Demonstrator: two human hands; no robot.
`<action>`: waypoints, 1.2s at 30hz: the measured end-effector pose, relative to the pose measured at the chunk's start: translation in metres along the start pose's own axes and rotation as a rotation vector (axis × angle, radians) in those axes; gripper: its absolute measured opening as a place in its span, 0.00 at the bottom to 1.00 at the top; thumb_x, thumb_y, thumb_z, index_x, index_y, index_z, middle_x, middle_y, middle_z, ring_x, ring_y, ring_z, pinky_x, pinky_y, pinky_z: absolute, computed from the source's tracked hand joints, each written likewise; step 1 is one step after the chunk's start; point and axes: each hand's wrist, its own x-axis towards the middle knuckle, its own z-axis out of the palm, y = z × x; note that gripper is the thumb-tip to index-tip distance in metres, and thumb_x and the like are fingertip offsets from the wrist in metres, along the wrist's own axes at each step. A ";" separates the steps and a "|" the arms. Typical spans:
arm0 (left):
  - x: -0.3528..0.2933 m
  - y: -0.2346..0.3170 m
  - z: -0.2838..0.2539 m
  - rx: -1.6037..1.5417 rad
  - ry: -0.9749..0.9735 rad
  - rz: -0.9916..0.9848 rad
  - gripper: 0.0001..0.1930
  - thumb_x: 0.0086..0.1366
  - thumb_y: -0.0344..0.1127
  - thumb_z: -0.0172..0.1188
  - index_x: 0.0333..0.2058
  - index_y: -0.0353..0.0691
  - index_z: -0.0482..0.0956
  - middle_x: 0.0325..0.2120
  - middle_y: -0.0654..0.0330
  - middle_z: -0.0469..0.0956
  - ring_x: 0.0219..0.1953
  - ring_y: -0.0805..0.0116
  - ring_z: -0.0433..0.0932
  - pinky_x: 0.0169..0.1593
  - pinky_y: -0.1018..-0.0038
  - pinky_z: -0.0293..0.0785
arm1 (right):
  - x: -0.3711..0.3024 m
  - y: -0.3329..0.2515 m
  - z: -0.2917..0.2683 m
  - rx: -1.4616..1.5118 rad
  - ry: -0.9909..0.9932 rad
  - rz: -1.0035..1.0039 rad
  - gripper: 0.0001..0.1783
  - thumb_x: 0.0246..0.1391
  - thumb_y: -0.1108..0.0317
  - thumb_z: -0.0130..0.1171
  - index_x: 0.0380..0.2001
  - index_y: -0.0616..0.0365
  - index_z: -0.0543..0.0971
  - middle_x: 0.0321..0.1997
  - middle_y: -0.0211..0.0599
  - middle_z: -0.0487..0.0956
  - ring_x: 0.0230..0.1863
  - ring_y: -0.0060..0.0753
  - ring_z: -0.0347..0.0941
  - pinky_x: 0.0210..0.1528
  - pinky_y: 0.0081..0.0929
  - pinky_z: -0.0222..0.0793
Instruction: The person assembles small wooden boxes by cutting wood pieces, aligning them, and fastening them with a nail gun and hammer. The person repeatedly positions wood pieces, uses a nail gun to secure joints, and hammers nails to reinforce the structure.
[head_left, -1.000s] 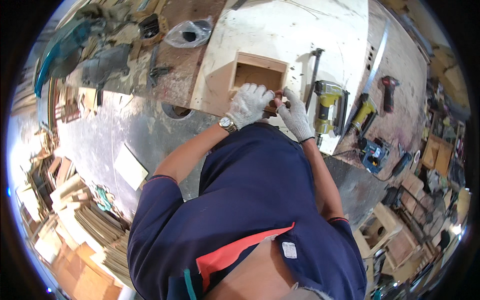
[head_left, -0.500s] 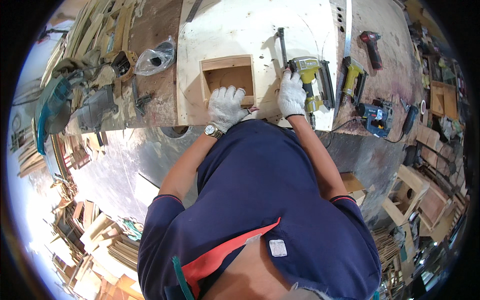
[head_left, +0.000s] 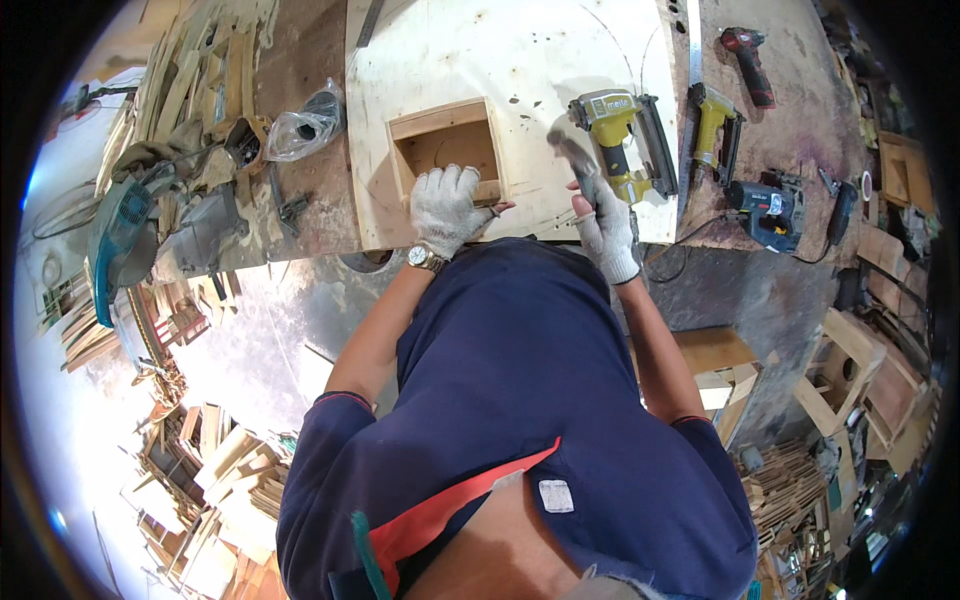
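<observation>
A shallow wooden box, its hollow side facing up, lies near the front edge of a pale plywood board. My left hand, in a white knit glove, grips the box's near wall, with its fingers curled over the edge and its thumb reaching right. To the right, my gloved right hand is closed around a hammer, whose motion-blurred head points up and away from me. Just beyond that hand, a yellow-green nail gun lies on the board.
Another nail gun, a red-and-black drill and a blue jigsaw lie at the right, beside a long metal ruler. A plastic-wrapped item and a teal saw are at the left, near stacked wood strips.
My right hand has picked the hammer up from beside the nail gun and drawn it toward me, tilting it. My left hand stays on the box, which looks slightly turned.
</observation>
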 end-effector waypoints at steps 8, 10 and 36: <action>0.004 -0.001 -0.001 -0.011 0.054 0.031 0.37 0.47 0.76 0.78 0.34 0.45 0.80 0.29 0.60 0.77 0.33 0.57 0.79 0.40 0.60 0.74 | -0.011 0.027 0.025 -0.126 -0.120 -0.108 0.27 0.79 0.46 0.51 0.59 0.59 0.81 0.36 0.64 0.84 0.39 0.73 0.83 0.41 0.59 0.75; 0.000 -0.002 0.002 0.000 0.015 0.007 0.37 0.47 0.75 0.79 0.34 0.45 0.81 0.29 0.59 0.77 0.34 0.57 0.79 0.40 0.60 0.74 | 0.006 0.009 0.019 -0.322 -0.357 0.125 0.25 0.79 0.51 0.53 0.61 0.59 0.82 0.36 0.62 0.86 0.39 0.72 0.83 0.41 0.59 0.75; 0.005 -0.001 -0.017 -0.085 -0.002 0.022 0.27 0.57 0.61 0.78 0.38 0.43 0.83 0.31 0.57 0.79 0.36 0.54 0.80 0.44 0.58 0.74 | 0.008 0.021 0.016 -0.174 -0.068 0.073 0.28 0.80 0.44 0.52 0.56 0.60 0.84 0.25 0.52 0.80 0.27 0.55 0.80 0.32 0.50 0.71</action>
